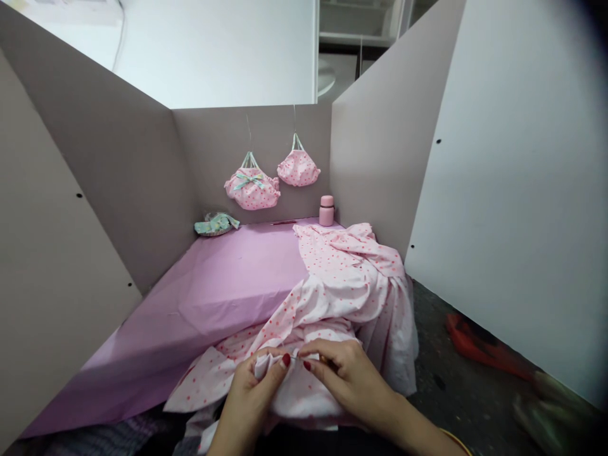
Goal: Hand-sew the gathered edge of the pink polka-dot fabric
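Pale pink fabric with red dots [327, 297] drapes over the right side of the table and down into my lap. Low in the middle, my left hand [259, 373] is closed on a folded edge of this fabric, thumb pressed on top. Close beside it, my right hand [339, 367] is closed too, thumb and fingertips pinched together at the same edge. A thin pale glint shows between the two sets of fingertips. It is too small to name, and what the right fingertips grip is hidden.
A purple cloth [237, 278] covers the table, with grey panels on three sides. Two dotted pouches, one with a green bow [251, 190] and one plain [298, 168], hang at the back. A pink bottle [326, 211] and a green cloth bundle [216, 224] stand in the back corners.
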Motion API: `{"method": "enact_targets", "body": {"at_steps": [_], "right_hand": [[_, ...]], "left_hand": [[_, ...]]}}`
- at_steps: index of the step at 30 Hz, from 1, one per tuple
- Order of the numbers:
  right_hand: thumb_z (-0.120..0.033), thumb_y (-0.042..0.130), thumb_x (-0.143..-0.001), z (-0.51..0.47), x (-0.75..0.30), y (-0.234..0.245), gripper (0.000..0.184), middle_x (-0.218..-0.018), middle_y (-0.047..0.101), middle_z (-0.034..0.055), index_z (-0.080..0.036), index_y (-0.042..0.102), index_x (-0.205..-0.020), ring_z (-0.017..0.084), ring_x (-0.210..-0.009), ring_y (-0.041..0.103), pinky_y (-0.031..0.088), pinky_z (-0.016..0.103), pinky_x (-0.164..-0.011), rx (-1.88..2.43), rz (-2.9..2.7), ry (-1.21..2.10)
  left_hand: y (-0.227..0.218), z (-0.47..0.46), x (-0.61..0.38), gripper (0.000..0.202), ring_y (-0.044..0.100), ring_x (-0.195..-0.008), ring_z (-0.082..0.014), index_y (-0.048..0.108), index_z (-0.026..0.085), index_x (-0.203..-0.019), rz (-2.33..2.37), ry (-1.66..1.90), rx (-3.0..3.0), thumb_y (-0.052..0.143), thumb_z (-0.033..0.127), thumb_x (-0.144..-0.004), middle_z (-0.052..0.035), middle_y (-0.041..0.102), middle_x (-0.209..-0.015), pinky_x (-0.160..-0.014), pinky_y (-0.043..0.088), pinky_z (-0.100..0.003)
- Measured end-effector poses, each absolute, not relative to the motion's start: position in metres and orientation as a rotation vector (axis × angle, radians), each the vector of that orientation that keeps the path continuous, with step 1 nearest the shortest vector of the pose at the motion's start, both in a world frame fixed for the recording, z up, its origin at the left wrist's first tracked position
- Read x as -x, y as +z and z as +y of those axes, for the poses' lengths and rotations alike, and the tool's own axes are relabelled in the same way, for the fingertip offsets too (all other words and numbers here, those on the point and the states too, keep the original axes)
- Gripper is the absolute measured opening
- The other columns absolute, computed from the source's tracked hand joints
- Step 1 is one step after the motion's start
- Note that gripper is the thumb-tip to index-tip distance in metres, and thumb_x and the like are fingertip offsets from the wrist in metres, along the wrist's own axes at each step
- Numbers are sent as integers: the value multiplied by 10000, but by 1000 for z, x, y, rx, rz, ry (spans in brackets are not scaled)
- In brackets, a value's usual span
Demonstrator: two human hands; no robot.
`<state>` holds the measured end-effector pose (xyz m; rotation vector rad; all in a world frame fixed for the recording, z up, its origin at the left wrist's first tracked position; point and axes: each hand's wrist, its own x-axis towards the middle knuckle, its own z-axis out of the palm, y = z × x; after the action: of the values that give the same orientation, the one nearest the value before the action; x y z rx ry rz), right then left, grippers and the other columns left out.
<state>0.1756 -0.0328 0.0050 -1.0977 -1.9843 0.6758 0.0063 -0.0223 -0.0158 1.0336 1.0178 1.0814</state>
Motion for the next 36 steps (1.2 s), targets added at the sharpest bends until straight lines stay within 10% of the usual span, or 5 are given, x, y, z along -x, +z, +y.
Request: {"method": "enact_targets", "body": {"at_steps": [5,36], "right_hand": [[-157,509,-828,-32,-178,3,330,-1052,658,65,-195,593,-1146,187,-871,622,451,264,-762,1042,-1967,764],[-109,466,-813,-33,-172,3,259,-678,652,8,-189,697,-899,139,-607,551,384,217,-574,1101,-1982,775]], "left_hand": [[-16,-22,-5,285,482,-475,-124,658,137,-713,1038,1084,-1132,702,408,-636,15,570,-536,-440,369,-197],[-5,-26,-1,133,461,-519,-126,669,163,-666,1153,1096,-1522,648,285,-711,4,572,-563,-454,340,-170]]}}
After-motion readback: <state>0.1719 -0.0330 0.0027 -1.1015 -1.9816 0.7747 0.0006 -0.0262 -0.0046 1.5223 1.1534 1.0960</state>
